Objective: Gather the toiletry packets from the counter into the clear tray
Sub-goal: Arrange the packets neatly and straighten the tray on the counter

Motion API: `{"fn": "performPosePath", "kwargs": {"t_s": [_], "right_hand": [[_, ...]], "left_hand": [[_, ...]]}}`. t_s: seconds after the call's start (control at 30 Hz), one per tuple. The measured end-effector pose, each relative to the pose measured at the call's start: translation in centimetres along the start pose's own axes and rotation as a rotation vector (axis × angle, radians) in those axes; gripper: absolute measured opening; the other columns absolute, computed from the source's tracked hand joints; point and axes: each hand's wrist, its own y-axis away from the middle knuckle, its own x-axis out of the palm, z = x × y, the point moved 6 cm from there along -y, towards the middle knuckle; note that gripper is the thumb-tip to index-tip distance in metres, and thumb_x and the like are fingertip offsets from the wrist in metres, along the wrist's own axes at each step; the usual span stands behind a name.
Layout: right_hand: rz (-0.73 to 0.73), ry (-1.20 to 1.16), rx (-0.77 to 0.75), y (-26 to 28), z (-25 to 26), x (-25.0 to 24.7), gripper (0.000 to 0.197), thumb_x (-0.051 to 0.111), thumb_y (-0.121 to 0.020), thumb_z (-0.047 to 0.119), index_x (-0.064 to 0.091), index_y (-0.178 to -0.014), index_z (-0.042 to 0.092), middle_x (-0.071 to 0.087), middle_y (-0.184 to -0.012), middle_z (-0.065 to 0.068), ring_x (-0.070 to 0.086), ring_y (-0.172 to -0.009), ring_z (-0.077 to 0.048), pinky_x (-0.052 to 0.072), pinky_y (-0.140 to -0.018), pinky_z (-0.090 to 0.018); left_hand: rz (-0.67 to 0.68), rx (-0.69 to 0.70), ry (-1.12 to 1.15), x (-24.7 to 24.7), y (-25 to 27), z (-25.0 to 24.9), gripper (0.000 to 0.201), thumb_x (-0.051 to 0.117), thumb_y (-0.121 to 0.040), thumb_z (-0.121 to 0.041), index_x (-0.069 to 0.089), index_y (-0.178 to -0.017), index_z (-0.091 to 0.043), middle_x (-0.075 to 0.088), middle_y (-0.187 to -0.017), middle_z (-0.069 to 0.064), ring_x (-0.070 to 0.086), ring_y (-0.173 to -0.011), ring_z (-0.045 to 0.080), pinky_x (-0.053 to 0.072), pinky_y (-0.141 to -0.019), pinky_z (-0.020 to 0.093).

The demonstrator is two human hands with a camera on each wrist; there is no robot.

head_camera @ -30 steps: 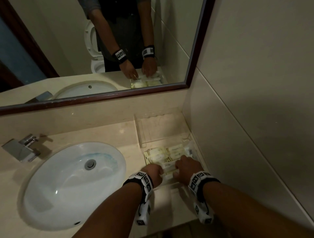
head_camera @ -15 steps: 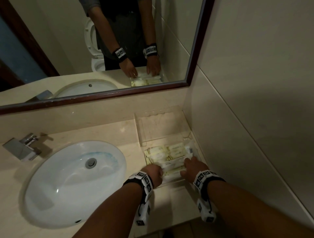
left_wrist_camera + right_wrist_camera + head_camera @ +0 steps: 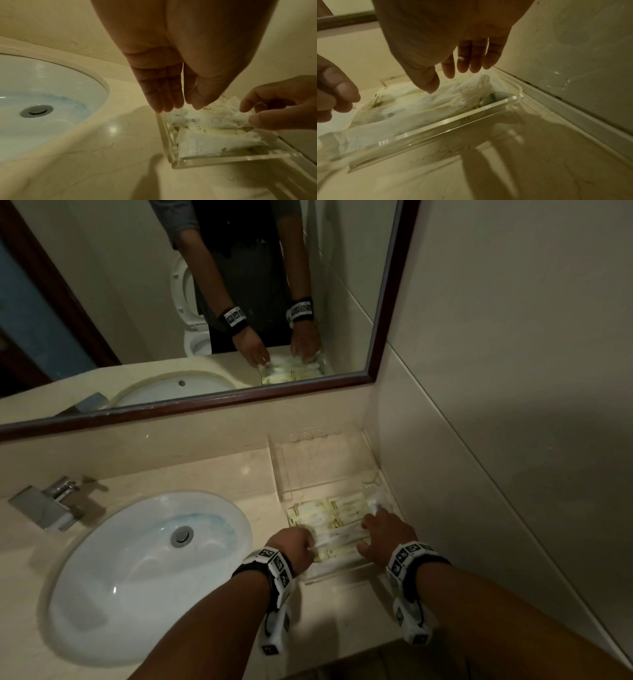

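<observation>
Head view is showing both hands reaching over a glossy marble-look counter (image 3: 212, 642) into a clear, square-edged plastic tray (image 3: 337, 575). The left hand (image 3: 294, 546) is pinching the end of a crinkly white packet (image 3: 211, 117) lying under its fingertips. The right hand (image 3: 385, 537) is hovering above with fingers (image 3: 476, 60) loosely spread. Beyond the fingers, cream packets (image 3: 337, 510) are lying flat in the tray; their print is unreadable.
</observation>
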Motion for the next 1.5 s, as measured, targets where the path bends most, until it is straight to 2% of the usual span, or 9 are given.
{"fn": "performPosePath", "kwargs": {"t_s": [0.13,0.23,0.5,0.73,0.9,1.0,1.1,1.27,1.5], "right_hand": [[-0.107,-0.032,-0.027,0.6,-0.2,-0.2,0.041,0.053,-0.088,0.033,0.053,-0.130,0.029,0.039,-0.145,-0.004,0.041,-0.129,-0.025,0.042,-0.102,-0.037],[-0.167,-0.079,0.013,1.0,-1.4,0.3,0.046,0.049,-0.090,0.020,0.053,-0.134,0.030,0.032,-0.154,-0.003,0.034,-0.137,-0.026,0.036,-0.110,-0.037],[-0.044,-0.131,0.092,2.1,-3.2,2.7,0.069,0.058,-0.085,0.040,0.031,-0.149,0.036,0.010,-0.163,-0.003,0.019,-0.146,-0.029,0.030,-0.116,-0.041],[0.014,-0.113,0.068,3.2,-2.8,3.6,0.081,0.061,-0.083,0.049,0.021,-0.152,0.038,0.000,-0.164,0.001,0.014,-0.148,-0.029,0.026,-0.118,-0.042],[0.035,-0.088,0.052,3.2,-2.7,3.8,0.081,0.057,-0.083,0.052,0.020,-0.153,0.038,-0.001,-0.165,0.000,0.011,-0.149,-0.028,0.025,-0.118,-0.044],[-0.020,-0.032,0.033,2.4,-2.4,3.6,0.075,0.046,-0.086,0.062,0.022,-0.153,0.037,0.003,-0.165,0.000,0.012,-0.148,-0.027,0.025,-0.117,-0.045],[-0.034,-0.046,-0.009,0.7,-1.2,3.1,0.066,0.035,-0.094,0.058,0.017,-0.154,0.038,-0.005,-0.167,0.003,0.003,-0.151,-0.025,0.019,-0.119,-0.047],[-0.069,0.039,-0.169,-1.1,2.5,1.9,0.064,0.030,-0.103,0.047,0.005,-0.159,0.028,-0.010,-0.167,0.003,-0.003,-0.153,-0.024,0.003,-0.123,-0.047],[-0.087,0.052,-0.212,-3.4,3.0,3.6,0.063,0.021,-0.104,0.048,-0.003,-0.159,0.027,-0.018,-0.165,0.006,-0.011,-0.153,-0.021,-0.006,-0.121,-0.051]], "left_hand": [[-0.039,-0.023,0.016,-0.2,0.9,1.2,0.034,0.058,-0.091,-0.034,0.060,-0.123,-0.024,0.058,-0.126,0.003,0.056,-0.115,0.023,0.044,-0.094,0.028],[-0.082,-0.048,0.021,-0.3,1.6,1.9,0.043,0.058,-0.091,-0.038,0.054,-0.132,-0.025,0.054,-0.130,0.004,0.055,-0.118,0.024,0.043,-0.094,0.029],[-0.043,-0.094,0.124,1.1,2.8,1.9,0.087,0.068,-0.082,-0.054,0.024,-0.152,-0.025,0.042,-0.143,0.009,0.051,-0.126,0.028,0.045,-0.100,0.036],[-0.017,-0.116,0.200,2.5,3.1,1.3,0.099,0.072,-0.077,-0.055,0.013,-0.153,-0.031,0.043,-0.139,0.009,0.054,-0.121,0.030,0.048,-0.097,0.038],[-0.033,-0.119,0.166,2.6,3.3,1.4,0.093,0.069,-0.081,-0.053,0.016,-0.153,-0.027,0.036,-0.146,0.009,0.049,-0.127,0.030,0.045,-0.104,0.040],[-0.109,-0.094,0.075,1.7,2.9,1.2,0.080,0.060,-0.088,-0.052,0.024,-0.152,-0.023,0.031,-0.152,0.007,0.040,-0.132,0.031,0.039,-0.108,0.041],[-0.152,-0.052,0.002,0.6,1.7,0.1,0.073,0.052,-0.092,-0.054,0.027,-0.151,-0.020,0.024,-0.157,0.008,0.028,-0.139,0.031,0.034,-0.112,0.042],[-0.168,0.033,-0.207,1.0,-0.4,-2.9,0.073,0.038,-0.094,-0.056,0.023,-0.154,-0.017,0.015,-0.162,0.010,0.013,-0.148,0.033,0.023,-0.118,0.046],[-0.208,-0.023,-0.146,2.9,-1.9,-4.4,0.067,0.024,-0.100,-0.048,0.007,-0.158,-0.019,-0.005,-0.165,0.006,-0.007,-0.151,0.030,0.005,-0.121,0.051]]}}
